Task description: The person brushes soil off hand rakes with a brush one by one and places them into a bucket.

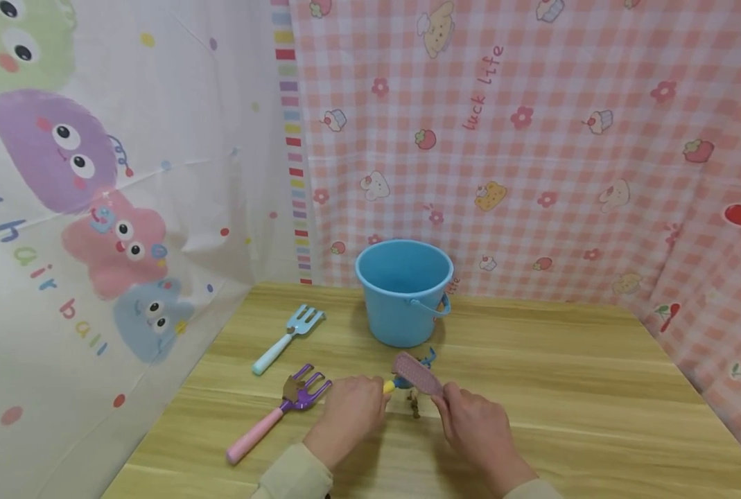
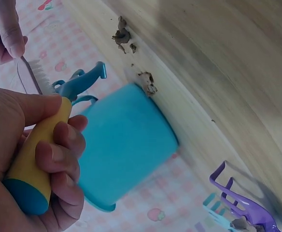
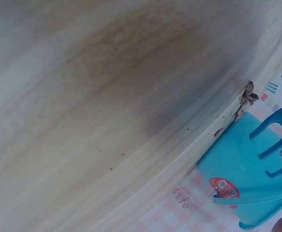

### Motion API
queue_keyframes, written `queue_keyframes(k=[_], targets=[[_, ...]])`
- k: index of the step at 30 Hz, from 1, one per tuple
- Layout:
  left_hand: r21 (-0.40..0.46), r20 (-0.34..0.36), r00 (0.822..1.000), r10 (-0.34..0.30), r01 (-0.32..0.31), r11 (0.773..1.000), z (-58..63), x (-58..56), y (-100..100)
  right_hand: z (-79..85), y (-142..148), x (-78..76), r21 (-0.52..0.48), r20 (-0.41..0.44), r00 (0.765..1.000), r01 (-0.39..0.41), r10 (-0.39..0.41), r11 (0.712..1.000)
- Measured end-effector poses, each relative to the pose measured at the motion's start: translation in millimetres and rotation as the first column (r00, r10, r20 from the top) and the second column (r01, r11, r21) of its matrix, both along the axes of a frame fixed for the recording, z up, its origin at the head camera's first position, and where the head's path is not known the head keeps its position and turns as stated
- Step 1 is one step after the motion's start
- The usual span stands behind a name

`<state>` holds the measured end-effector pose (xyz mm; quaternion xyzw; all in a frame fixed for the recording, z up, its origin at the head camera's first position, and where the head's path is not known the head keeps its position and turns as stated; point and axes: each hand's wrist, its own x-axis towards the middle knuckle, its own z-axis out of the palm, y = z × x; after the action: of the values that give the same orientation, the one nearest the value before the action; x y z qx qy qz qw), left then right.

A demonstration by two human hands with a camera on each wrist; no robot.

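My left hand (image 1: pixel 351 410) grips the yellow handle of a small toy hand rake (image 2: pixel 37 157), its thumb lying along the top. Blue curved tines stick out past the fist over the table. With my right hand (image 1: pixel 479 428) I hold a pinkish-purple brush (image 1: pixel 417 374) by its handle. Its white bristles (image 2: pixel 40 76) face the rake and overlap the base of the tines in the left wrist view. A brown clump clings among the tines in the right wrist view. Brown mud-like crumbs (image 1: pixel 414 405) lie on the table below the tools.
A light-blue bucket (image 1: pixel 401 322) with its handle hanging down stands behind my hands. To the left lie a purple rake with a pink handle (image 1: pixel 254 435), caked with brown, and a pale-blue rake (image 1: pixel 273 355). Patterned cloths (image 1: pixel 532 159) hang behind the wooden table (image 1: pixel 595 416).
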<state>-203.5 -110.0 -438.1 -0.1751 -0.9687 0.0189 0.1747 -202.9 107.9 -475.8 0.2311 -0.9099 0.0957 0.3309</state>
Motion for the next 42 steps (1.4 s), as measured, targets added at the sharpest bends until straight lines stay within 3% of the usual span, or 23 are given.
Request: queue_keyframes(k=[15, 21, 30, 33, 38, 42], targets=[[-0.050, -0.018, 0.998, 0.055, -0.056, 0.997, -2.4, -2.8, -0.8, -1.8, -2.3, 2.7, -0.173, -0.041, 0.998, 0.042, -0.050, 0.984], [-0.002, -0.068, 0.995, 0.078, -0.078, 0.997, -1.5, -2.1, -1.5, -0.8, -2.8, 6.9, -0.204, -0.063, 0.997, 0.038, -0.052, 0.978], [0.001, -0.062, 0.988, 0.138, -0.139, 0.990, -3.7, -2.4, -4.6, 1.0, 2.6, 6.9, -0.299, 0.062, 0.988, 0.154, -0.142, 0.942], [0.011, -0.069, 0.989, 0.127, -0.127, 0.992, -4.7, -2.9, -6.0, 0.4, 5.1, 5.3, -0.300, 0.017, 0.992, 0.123, -0.124, 0.946], [0.018, -0.048, 0.997, 0.063, -0.062, 0.998, -5.7, -2.6, -7.9, -2.8, 5.2, 3.1, -0.223, -0.078, 0.997, -0.014, -0.004, 0.975], [0.033, -0.056, 0.998, 0.030, -0.028, 0.999, -7.5, -2.7, -8.8, -5.4, 5.4, 4.1, -0.203, -0.064, 0.998, 0.002, -0.015, 0.979]])
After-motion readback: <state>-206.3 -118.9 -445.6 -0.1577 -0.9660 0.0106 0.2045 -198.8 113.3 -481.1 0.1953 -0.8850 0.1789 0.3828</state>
